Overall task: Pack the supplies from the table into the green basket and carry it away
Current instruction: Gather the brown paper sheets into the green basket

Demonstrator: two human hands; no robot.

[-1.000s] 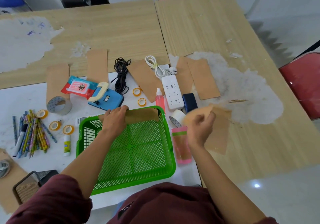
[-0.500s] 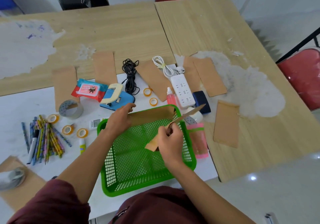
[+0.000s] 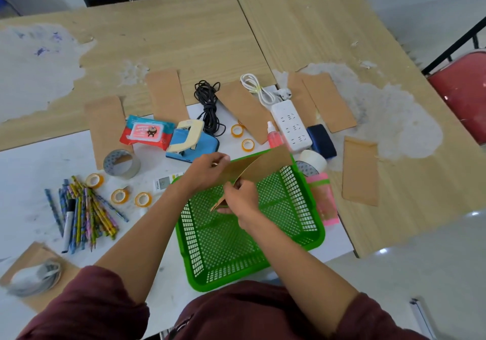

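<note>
Above a green lattice-walled plastic basket, the left hand and right hand are both pinching flat brown paper envelopes — smooth, slightly bowed.

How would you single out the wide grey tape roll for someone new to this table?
From the green basket, look left to the fan of pencils. The grey tape roll lies just beyond them, hole up, partly on a brown envelope. It is grey and much wider than the small yellow tape rolls nearby.
</note>
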